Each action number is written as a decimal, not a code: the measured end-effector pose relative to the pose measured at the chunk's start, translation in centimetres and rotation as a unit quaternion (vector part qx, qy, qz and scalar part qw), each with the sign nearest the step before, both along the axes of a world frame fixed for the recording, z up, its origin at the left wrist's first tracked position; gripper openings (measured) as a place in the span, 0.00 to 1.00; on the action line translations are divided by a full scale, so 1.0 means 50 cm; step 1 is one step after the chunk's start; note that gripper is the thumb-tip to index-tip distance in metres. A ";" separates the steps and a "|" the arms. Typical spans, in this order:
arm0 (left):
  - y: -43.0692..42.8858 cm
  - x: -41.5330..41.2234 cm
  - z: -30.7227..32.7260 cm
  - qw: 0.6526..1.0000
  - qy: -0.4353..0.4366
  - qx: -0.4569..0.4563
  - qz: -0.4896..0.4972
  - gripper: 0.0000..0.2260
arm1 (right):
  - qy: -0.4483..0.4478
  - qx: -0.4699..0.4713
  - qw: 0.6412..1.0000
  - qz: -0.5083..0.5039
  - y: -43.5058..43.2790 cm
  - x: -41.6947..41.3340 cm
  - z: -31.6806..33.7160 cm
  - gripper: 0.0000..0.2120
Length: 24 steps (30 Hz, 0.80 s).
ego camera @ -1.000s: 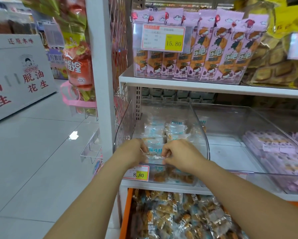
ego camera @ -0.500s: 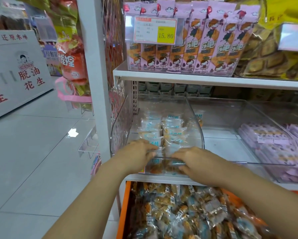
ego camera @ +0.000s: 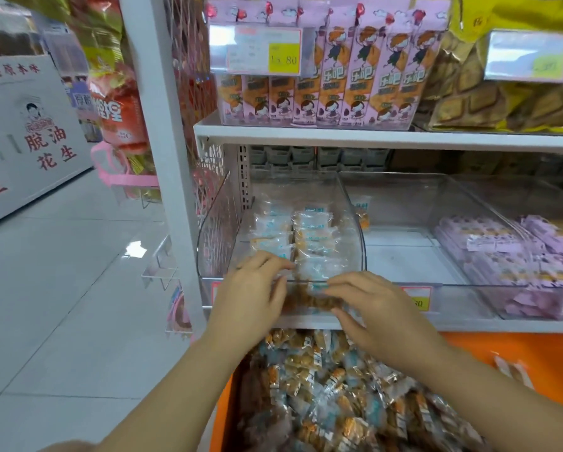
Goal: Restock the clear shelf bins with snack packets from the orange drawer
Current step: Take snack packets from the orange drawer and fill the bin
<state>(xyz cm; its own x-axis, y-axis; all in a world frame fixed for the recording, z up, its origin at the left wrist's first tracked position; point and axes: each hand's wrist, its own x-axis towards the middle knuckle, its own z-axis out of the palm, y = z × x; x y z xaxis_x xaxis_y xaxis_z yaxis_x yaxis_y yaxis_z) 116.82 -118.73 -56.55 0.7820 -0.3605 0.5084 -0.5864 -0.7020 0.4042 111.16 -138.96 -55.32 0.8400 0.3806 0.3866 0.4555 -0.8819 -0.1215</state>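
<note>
The left clear shelf bin (ego camera: 354, 223) holds rows of clear snack packets (ego camera: 309, 230) with blue labels and brown snacks. My left hand (ego camera: 254, 290) lies over the bin's front lip, its fingers stretched toward the front packets. My right hand (ego camera: 373, 308) lies beside it, fingers loosely extended, fingertips touching a packet at the lip. Neither hand grips anything that I can see. Below the shelf, the orange drawer (ego camera: 508, 360) stands pulled out, piled with the same snack packets (ego camera: 335, 406).
The middle clear bin (ego camera: 436, 203) holds one packet at its back left. Purple packets (ego camera: 489, 252) fill the bin to the right. Pink boxes (ego camera: 355, 83) stand on the upper shelf. A white upright post (ego camera: 162, 158) and tiled aisle floor (ego camera: 61, 305) lie left.
Both hands pinched a packet over the bin a second ago. They have since let it down at the bin's front, flattened out and drawn back toward the front lip.
</note>
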 end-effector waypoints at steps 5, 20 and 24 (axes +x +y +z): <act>-0.073 -0.082 -0.093 0.992 0.114 0.007 -0.061 0.08 | 0.065 0.077 0.995 -0.022 -0.092 -0.066 -0.089 0.08; -0.235 -0.046 -0.414 0.814 0.549 0.188 -0.024 0.32 | 0.454 0.138 0.840 -0.263 -0.294 -0.009 -0.383 0.41; -0.245 -0.050 -0.434 0.760 0.598 0.248 -0.053 0.40 | 0.525 0.056 0.805 -0.270 -0.303 0.005 -0.426 0.44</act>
